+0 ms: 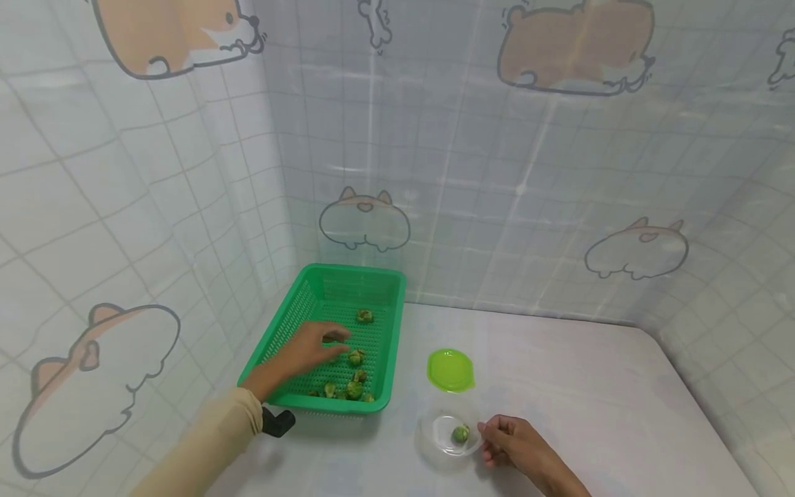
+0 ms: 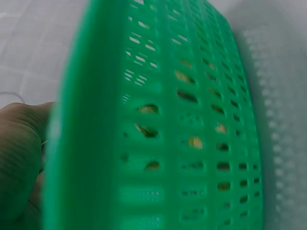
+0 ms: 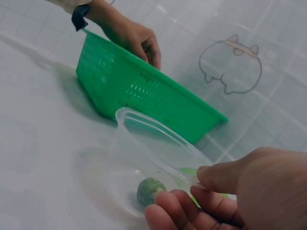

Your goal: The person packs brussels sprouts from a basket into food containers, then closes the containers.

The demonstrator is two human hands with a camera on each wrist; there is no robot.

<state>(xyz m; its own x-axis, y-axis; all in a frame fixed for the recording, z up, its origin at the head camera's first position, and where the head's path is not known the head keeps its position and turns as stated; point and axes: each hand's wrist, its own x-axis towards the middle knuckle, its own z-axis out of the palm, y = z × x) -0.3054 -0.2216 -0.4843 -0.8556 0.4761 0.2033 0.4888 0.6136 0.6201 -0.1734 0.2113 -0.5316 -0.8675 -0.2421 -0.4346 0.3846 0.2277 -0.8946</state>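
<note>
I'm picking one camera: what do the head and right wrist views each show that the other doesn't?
Only the head view clearly shows the sprouts in the basket. Only the right wrist view shows the basket's outer side facing the bowl. Both show the basket, the left hand, the right hand at the bowl's rim, one sprout inside that bowl, and the lid.

Slotted green basket; grip behind

Pale grid-patterned walls (cartoon dogs and bones printed on them) surround a whitish tabletop.
</note>
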